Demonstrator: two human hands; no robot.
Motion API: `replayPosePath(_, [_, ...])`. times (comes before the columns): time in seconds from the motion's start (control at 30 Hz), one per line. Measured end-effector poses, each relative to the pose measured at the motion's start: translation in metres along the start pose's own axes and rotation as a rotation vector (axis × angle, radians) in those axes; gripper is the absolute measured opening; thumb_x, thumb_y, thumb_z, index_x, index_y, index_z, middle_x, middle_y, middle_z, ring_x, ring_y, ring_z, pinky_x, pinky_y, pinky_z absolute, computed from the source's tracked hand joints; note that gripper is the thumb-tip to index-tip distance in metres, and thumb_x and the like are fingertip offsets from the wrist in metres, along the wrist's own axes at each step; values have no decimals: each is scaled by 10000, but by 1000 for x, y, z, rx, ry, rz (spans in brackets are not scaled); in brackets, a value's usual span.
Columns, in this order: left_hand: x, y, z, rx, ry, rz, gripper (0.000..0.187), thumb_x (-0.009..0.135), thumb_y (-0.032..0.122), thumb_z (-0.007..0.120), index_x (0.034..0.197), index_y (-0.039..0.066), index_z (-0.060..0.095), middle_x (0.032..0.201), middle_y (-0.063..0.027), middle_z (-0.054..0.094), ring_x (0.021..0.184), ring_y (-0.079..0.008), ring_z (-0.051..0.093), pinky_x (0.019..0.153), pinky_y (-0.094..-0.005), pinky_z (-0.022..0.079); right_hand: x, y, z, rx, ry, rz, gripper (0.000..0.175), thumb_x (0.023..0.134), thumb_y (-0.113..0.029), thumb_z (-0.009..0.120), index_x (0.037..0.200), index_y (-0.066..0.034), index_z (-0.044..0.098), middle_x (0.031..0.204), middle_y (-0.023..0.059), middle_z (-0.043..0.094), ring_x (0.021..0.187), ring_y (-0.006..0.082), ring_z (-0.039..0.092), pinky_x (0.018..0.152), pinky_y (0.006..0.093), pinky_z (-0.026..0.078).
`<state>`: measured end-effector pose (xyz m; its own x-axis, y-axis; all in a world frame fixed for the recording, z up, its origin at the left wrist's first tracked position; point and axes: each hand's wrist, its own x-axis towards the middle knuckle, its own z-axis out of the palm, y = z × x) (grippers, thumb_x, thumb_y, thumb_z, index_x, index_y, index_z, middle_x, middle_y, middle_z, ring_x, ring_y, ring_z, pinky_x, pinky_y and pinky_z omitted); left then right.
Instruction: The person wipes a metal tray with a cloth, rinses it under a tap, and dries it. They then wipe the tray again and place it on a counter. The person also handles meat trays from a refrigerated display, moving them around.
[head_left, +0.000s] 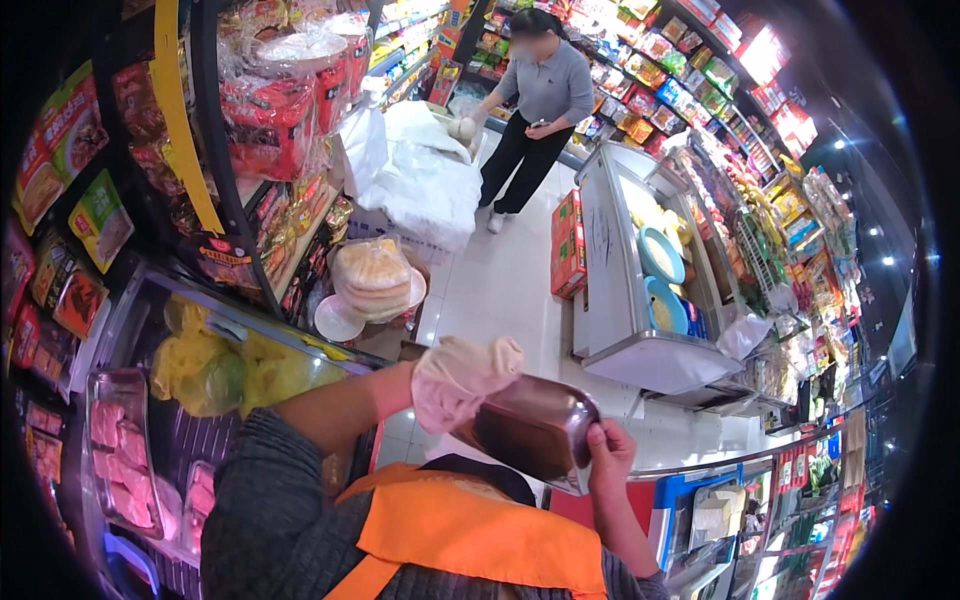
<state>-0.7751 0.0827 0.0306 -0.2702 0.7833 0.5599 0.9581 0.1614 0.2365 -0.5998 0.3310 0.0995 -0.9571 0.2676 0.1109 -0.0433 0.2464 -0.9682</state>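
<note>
A shiny rectangular metal tray (529, 431) is held tilted in front of my orange apron. My left hand (465, 379), in a thin whitish glove, bends at the wrist over the tray's left end and rests against it; its fingertips are partly hidden. Bare, my right hand (611, 454) grips the right end with the thumb on the near rim. The inside looks dark and reflective, and I cannot tell whether anything lies in it.
On my left a lit display case (176, 435) holds a tray of raw meat (120, 465) and yellow bags (199, 360). Bagged flatbreads (373, 281) sit beyond. A person (544, 97) stands by a white-covered stack (424, 169). A chest freezer (619, 300) lines the right side.
</note>
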Motion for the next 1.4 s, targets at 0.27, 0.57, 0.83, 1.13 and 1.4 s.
replayPosePath(0.27, [-38, -33, -15, 74, -83, -114, 646, 644, 398, 817, 994, -48, 507, 996, -180, 495, 837, -338, 601, 688, -382, 523, -12, -43, -40, -22, 83, -149, 252, 917, -249, 710, 835, -16, 655, 728, -39, 572, 657, 52, 488, 588, 210, 371])
replayPosePath(0.57, [-45, -51, -15, -438, 183, -376, 373, 806, 280, 706, 976, -5, 537, 880, -140, 519, 807, -293, 584, 701, -351, 492, -25, -75, -58, -53, 228, -348, 375, 877, -357, 748, 792, -9, 639, 701, -26, 573, 640, 59, 472, 586, 214, 359])
replayPosePath(0.83, [-30, -50, -50, -605, 262, -444, 91, 914, 65, 520, 981, 50, 580, 846, -96, 592, 759, -226, 610, 629, -313, 479, -16, -68, -90, 158, 308, -278, 252, 940, -244, 658, 926, 7, 652, 883, 46, 676, 778, 108, 608, 724, 243, 473])
replayPosePath(1.13, [-5, -21, -79, -537, 437, -446, 176, 959, 107, 504, 1108, 26, 548, 969, -152, 588, 844, -336, 586, 814, -373, 481, 3, -56, -85, 436, 282, -105, 261, 930, -242, 649, 1026, 0, 647, 949, 99, 709, 825, 198, 687, 743, 322, 563])
replayPosePath(1.4, [-26, 13, -46, -1047, 272, -691, 181, 944, 115, 561, 1091, 19, 518, 979, -110, 596, 838, -178, 618, 714, -316, 492, -9, -5, -78, 554, 350, 395, 370, 965, -315, 560, 1148, -1, 632, 1073, 124, 689, 957, 256, 670, 861, 382, 541])
